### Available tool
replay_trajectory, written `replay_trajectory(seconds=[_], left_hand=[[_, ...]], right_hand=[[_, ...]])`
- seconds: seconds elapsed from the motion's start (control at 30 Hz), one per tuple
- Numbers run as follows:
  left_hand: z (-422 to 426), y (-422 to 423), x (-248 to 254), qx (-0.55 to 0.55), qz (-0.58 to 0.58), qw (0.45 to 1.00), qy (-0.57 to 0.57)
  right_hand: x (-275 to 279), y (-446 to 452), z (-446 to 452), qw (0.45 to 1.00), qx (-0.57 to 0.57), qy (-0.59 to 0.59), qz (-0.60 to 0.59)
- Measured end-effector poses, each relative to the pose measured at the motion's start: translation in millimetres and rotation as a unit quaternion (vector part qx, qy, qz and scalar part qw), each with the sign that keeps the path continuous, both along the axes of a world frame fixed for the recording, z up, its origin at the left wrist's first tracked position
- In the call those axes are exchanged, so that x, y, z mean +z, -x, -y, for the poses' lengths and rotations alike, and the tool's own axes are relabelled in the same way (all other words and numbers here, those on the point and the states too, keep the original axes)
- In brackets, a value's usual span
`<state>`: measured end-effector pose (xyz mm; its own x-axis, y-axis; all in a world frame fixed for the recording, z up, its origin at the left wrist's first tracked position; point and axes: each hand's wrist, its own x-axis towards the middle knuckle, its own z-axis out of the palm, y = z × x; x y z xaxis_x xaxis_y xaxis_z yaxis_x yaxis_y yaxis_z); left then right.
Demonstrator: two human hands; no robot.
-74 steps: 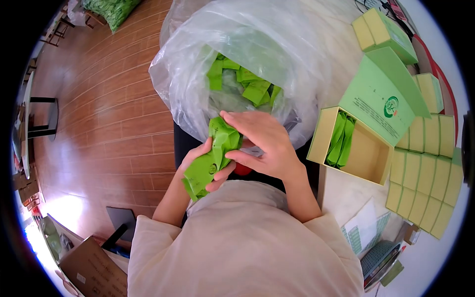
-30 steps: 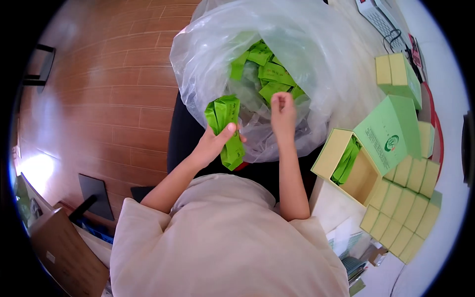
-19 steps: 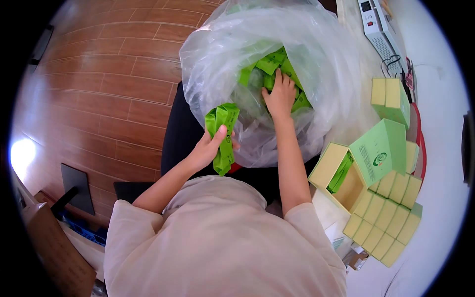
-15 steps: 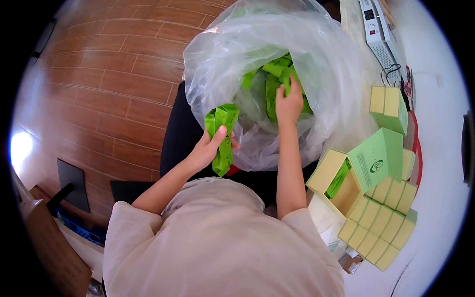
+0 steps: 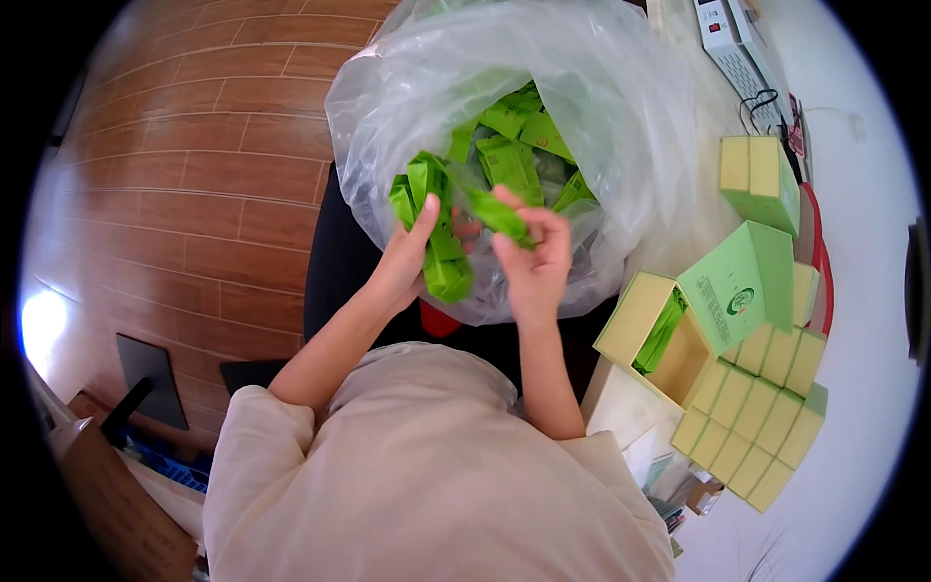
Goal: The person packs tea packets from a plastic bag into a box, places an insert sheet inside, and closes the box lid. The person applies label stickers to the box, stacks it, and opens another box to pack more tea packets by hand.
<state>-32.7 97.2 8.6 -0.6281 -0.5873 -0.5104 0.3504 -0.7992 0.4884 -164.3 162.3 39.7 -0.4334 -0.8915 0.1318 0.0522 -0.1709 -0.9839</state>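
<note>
My left hand [image 5: 405,250] is wrapped round several green packets [image 5: 444,262] held upright in a bundle. Just right of it, my right hand [image 5: 539,260] pinches one green packet [image 5: 500,215], slightly blurred, over the near side of a large clear plastic bag [image 5: 388,97]. More loose green packets [image 5: 509,167] lie inside the bag's mouth. On the right, an open box [image 5: 635,315] holds a few green packets [image 5: 660,333] along its left side; its light green lid [image 5: 727,291] is folded back.
Stacked cream and green boxes [image 5: 752,422] stand beyond the open box, with two more boxes [image 5: 756,179] above. A white device [image 5: 732,48] with cables is at the upper right. Papers [image 5: 640,456] lie below the open box. A cardboard box [image 5: 121,504] is at the lower left.
My right hand has gone into the bag, picked up a green packet and drawn it back toward my left hand. My left hand keeps its bundle, now raised slightly.
</note>
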Motion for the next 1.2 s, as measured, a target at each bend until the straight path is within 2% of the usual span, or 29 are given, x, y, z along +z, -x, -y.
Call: replay_trajectory(seconds=[0.03,0.13,0.2,0.27,0.3,0.37,0.4,0.47,0.5,0.53,0.6,0.8,1.03,1.13,1.2], left_hand=[[0.7,4.7,3.1,0.041,-0.027,0.999,0.013],[4.4,9.7,0.9,0.054,-0.038,0.997,0.037],[7.1,9.0,7.2,0.042,0.001,0.997,0.072],[11.0,8.3,8.0,0.015,0.089,0.991,0.101],[14.6,6.7,8.5,0.012,0.090,0.991,0.103],[24.1,1.1,10.7,-0.082,0.100,0.986,0.110],[28.2,-1.6,12.9,-0.084,0.100,0.985,0.112],[34.4,-5.8,21.7,-0.206,0.103,0.965,0.128],[32.8,-5.1,29.6,-0.218,0.112,0.959,0.144],[31.0,-3.7,28.9,-0.221,0.114,0.957,0.146],[28.3,-2.6,25.8,-0.217,0.143,0.938,0.227],[18.6,-5.0,35.0,-0.203,0.130,0.947,0.210],[13.4,-11.0,44.3,-0.210,0.125,0.944,0.220],[8.9,-10.4,50.6,-0.227,0.133,0.922,0.283],[7.3,-10.9,59.8,-0.233,0.129,0.937,0.228]], right_hand=[[-3.9,-8.6,-3.7,1.000,0.024,0.012,-0.013],[-10.1,-21.1,-12.6,0.997,0.052,0.024,-0.058],[-7.6,-19.7,-16.1,0.994,0.057,0.021,-0.090],[9.3,-9.8,-17.7,0.946,0.096,0.015,-0.309],[16.0,-7.0,-18.9,0.947,0.092,0.016,-0.307],[27.3,-3.5,-21.5,0.922,0.141,-0.010,-0.361],[30.6,-3.7,-23.2,0.923,0.139,-0.009,-0.360],[35.3,-4.9,-27.5,0.911,0.186,-0.053,-0.364],[36.3,-8.0,-28.2,0.908,0.170,-0.055,-0.378],[38.2,-9.8,-29.4,0.910,0.167,-0.053,-0.375],[41.1,-13.2,-31.3,0.910,0.153,-0.049,-0.382],[40.2,-21.1,-36.4,0.908,0.087,0.001,-0.409],[42.6,-22.2,-44.6,0.924,0.097,0.023,-0.368],[36.2,-23.5,-48.2,0.927,0.093,0.059,-0.358],[34.3,-25.0,-50.3,0.922,0.084,0.086,-0.368]])
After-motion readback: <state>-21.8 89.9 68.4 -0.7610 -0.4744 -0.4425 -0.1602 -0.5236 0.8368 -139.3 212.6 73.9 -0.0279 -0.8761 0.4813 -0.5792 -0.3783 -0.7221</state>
